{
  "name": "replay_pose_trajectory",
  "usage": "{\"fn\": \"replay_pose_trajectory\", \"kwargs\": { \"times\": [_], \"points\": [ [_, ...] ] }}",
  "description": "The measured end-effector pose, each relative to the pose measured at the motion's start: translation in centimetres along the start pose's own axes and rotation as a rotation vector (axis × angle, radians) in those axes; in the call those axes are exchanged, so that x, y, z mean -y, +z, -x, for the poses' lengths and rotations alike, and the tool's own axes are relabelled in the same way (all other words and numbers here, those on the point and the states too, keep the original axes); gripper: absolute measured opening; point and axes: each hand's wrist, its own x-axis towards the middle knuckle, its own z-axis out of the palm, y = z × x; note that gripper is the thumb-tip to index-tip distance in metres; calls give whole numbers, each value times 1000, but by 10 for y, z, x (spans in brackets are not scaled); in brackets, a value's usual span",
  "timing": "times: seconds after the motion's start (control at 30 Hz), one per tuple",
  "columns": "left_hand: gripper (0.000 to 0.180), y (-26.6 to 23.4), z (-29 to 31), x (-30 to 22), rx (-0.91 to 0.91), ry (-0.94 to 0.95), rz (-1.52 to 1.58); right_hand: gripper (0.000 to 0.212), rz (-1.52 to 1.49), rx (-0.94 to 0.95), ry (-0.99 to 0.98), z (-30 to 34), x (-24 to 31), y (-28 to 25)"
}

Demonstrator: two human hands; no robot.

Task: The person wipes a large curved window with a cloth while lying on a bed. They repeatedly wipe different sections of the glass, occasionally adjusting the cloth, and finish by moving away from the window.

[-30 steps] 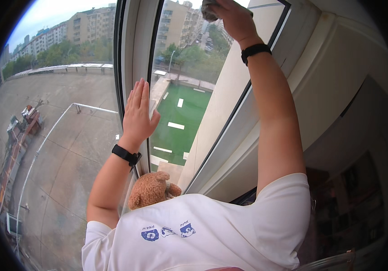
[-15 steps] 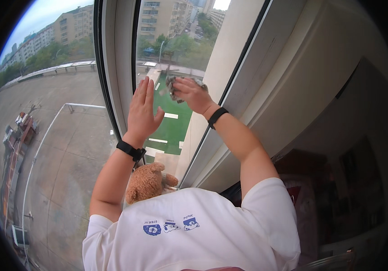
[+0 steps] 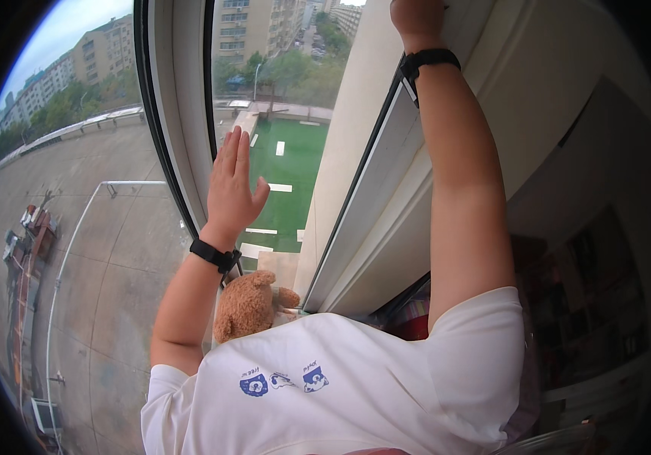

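Note:
My left hand (image 3: 232,189) is raised with its fingers straight and its thumb apart, the palm toward the window glass (image 3: 295,68). It holds nothing and is beside the upright window frame (image 3: 182,114). High up at the top edge is my right hand (image 3: 416,29), next to the right-hand frame of the window (image 3: 367,189). Its fingers run out of the picture, and no cloth shows there. Both wrists carry black bands. Below my left wrist, a brown plush bear (image 3: 246,307) rests close to my chest by the foot of the window.
A second pane at the left looks onto a grey flat roof (image 3: 113,303) with a white pipe (image 3: 64,262) along it. Green ground (image 3: 287,152) and buildings (image 3: 246,30) lie outside. A pale wall (image 3: 394,250) slants along the right, with dark room contents beyond.
My right hand has swung up and to the right, off the pane, and the crumpled grey cloth it held is out of sight. My left hand has hardly moved. The view has shifted slightly.

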Motion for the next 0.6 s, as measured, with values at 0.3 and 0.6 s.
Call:
{"fn": "replay_pose_trajectory", "kwargs": {
  "times": [0.3, 0.6],
  "points": [
    [83, 17, 4, 8, 36, -5, 33, 14, -266, -63, 175, 25, 35, -6],
    [78, 33, 18, 1, 57, -24, 47, 32, -75, 144, 217, 165, 114, -19]
  ]
}}
